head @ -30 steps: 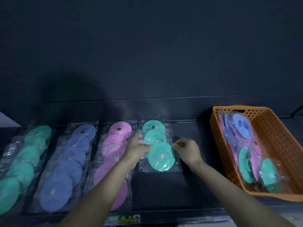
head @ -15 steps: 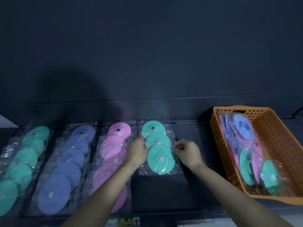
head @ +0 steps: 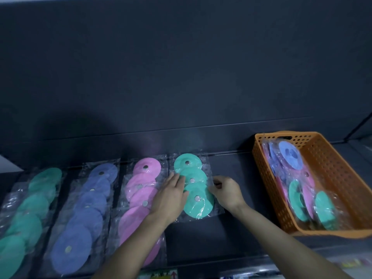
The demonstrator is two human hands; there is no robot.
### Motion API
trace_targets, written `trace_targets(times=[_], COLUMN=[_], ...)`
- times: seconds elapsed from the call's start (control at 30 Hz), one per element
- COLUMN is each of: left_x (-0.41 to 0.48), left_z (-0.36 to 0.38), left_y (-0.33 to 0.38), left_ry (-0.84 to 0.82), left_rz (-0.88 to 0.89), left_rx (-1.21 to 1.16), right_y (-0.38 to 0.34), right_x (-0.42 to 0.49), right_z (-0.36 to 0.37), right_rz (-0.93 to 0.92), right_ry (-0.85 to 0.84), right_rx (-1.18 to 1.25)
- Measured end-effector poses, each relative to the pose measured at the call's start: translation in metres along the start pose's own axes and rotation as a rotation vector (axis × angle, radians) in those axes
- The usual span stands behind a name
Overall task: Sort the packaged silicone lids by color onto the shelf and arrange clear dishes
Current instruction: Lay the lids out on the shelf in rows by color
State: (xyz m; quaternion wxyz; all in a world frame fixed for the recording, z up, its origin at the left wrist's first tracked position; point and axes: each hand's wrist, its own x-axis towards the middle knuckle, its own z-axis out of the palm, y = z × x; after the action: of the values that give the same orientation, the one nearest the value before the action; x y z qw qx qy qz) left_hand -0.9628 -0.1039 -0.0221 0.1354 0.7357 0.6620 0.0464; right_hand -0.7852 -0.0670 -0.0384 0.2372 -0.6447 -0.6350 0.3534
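The green lid packet (head: 198,200) lay on the shelf (head: 237,170), left hand (head: 171,198) flat on it, grip open, right hand (head: 226,191) pinching its edge; light, floppy and slippery, it seemed best held by both edges.

An orange plastic basket (head: 338,174) with perforated walls and a cut-out handle at its far end sits at the right, tilted slightly in the frame. Behind everything runs a dark matte back panel (head: 181,67) carrying a soft shadow. At the bottom edge a small label (head: 159,274) shows a red arrow. The pale, blurred patch at the lower right (head: 350,264) may be glossy packaging.
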Motion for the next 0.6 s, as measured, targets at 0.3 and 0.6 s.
trace_targets(times=[0.3, 0.6], left_x=[-0.007, -0.002], left_z=[-0.011, -0.018], left_y=[0.013, 0.061], left_ry=[0.023, 0.087], left_rz=[0.179, 0.323], left_rx=[-0.134, -0.142], right_y=[-0.012, -0.015], right_x=[-0.037, -0.075], right_z=[-0.033, -0.088], right_rz=[-0.016, -0.164], right_ry=[0.173, 0.358], right_rx=[-0.079, -0.221])
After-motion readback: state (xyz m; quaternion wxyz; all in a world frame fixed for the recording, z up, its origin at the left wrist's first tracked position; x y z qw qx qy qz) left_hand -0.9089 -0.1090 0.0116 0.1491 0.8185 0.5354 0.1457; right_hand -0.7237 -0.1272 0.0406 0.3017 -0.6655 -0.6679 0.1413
